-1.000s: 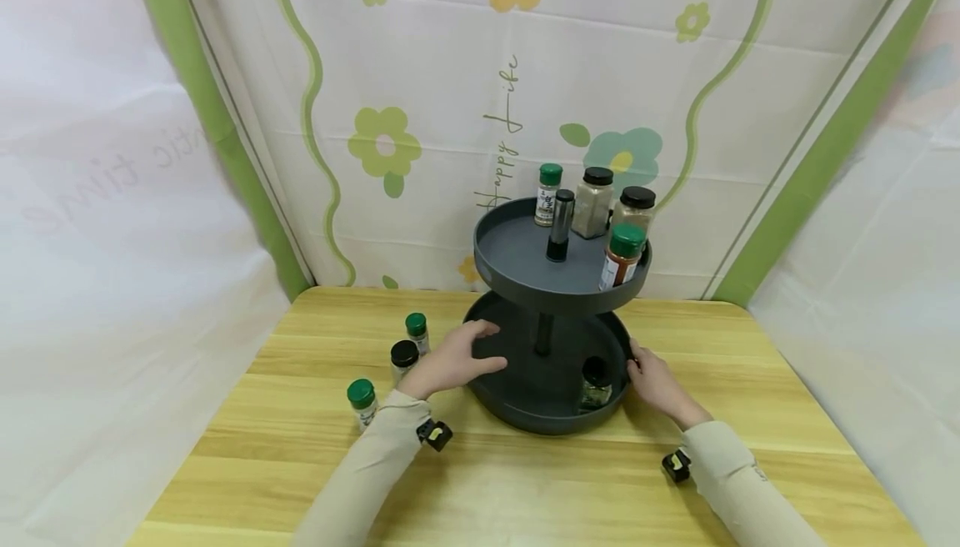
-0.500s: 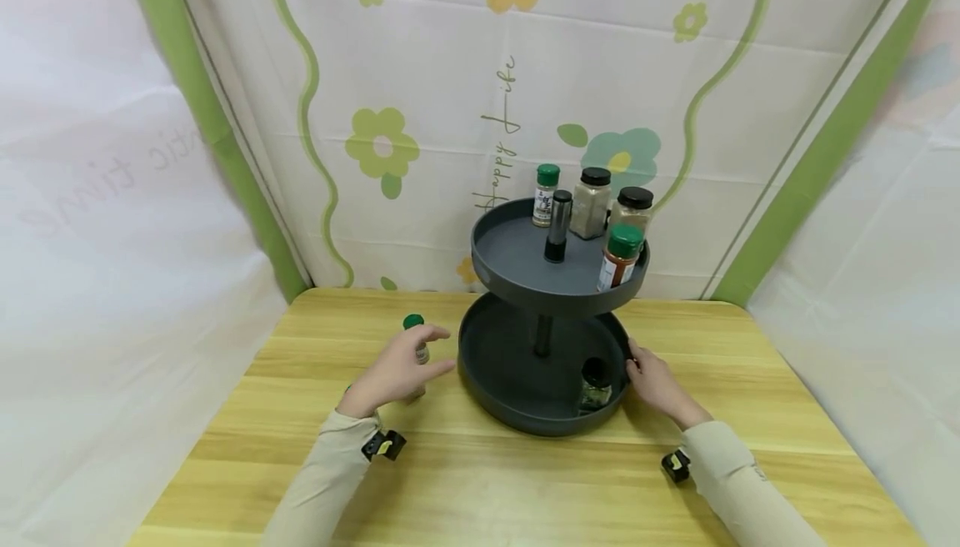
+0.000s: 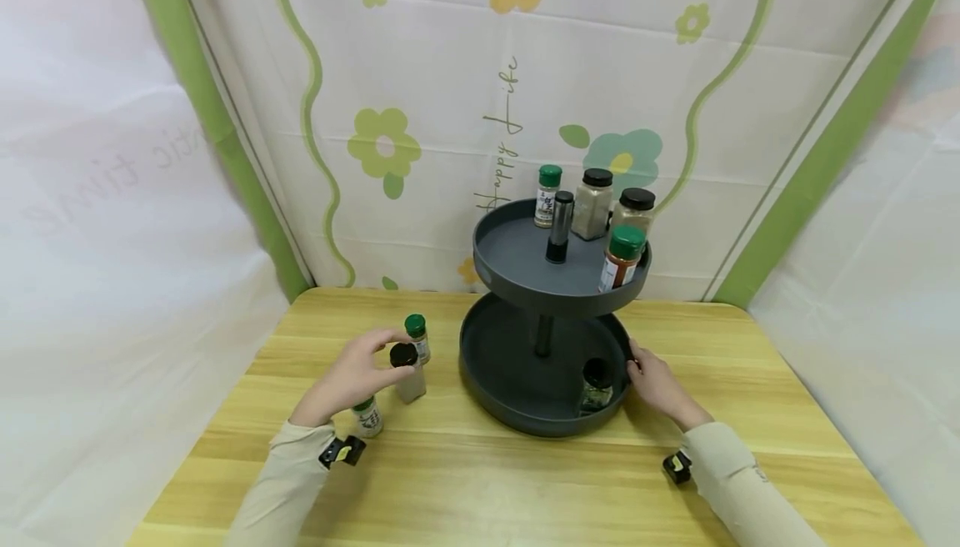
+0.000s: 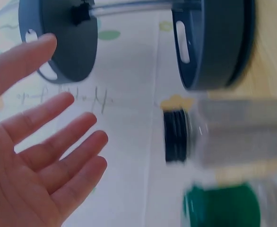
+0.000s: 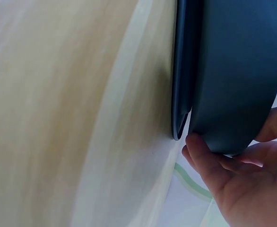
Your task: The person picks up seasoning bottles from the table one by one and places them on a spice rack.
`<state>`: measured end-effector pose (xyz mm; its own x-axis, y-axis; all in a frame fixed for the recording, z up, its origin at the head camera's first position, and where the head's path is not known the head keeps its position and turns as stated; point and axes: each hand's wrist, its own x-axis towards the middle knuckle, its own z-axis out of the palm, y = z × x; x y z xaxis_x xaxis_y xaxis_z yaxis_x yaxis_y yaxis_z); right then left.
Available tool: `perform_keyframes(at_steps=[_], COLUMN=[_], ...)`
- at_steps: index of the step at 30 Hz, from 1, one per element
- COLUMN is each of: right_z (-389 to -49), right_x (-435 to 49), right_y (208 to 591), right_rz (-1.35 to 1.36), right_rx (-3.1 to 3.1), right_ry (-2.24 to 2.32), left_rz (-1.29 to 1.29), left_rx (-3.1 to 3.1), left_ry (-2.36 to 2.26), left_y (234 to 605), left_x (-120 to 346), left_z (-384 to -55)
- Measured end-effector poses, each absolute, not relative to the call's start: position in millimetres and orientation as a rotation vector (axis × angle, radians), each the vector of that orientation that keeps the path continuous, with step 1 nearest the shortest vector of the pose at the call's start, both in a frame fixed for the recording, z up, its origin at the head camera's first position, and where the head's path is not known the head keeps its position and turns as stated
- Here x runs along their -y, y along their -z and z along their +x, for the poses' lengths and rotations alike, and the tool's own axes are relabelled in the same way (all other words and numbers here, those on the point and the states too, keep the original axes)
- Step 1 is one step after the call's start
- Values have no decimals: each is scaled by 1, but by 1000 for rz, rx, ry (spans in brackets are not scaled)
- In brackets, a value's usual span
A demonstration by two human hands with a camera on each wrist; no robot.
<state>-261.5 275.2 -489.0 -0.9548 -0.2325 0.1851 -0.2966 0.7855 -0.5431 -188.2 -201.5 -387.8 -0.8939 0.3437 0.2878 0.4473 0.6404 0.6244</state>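
Observation:
My left hand [image 3: 348, 376] is held open above the table beside a clear jar with a black cap [image 3: 409, 380]. In the left wrist view its straight fingers [image 4: 77, 163] are spread and apart from that jar. Near it stand a green-capped spice jar [image 3: 417, 338] behind and another green-capped jar [image 3: 368, 419], partly covered by the hand. At the other side my right hand [image 3: 657, 382] grips the wall of the lower tray of a dark grey two-tier rack [image 3: 551, 426]. Its fingers [image 5: 207, 161] lie against the tray's outside in the right wrist view.
On the rack's upper tray [image 3: 510, 284] stand several spice jars, with green and black caps, around the centre post [image 3: 558, 230]. A black-capped jar [image 3: 597, 388] stands at the right of the lower tray. Behind the wooden table [image 3: 510, 497] hangs a flowered curtain [image 3: 450, 72].
My left hand has moved left, away from the lower tray, to the jars on the table. The right hand has stayed on the rack's rim.

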Motion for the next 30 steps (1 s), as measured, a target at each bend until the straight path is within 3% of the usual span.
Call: perform_keyframes(at_steps=[13,30], right_z=[-263,-264], right_x=[-275,-276], right_y=[490,491], right_rz=[426,420], right_rx=[2852,2855], right_ry=[-899,-923], left_rz=[-708,-812], left_rx=[2886,2951], left_ry=[1174,1439], left_y=[406,437], left_x=[256,280], left_z=[-189,-200])
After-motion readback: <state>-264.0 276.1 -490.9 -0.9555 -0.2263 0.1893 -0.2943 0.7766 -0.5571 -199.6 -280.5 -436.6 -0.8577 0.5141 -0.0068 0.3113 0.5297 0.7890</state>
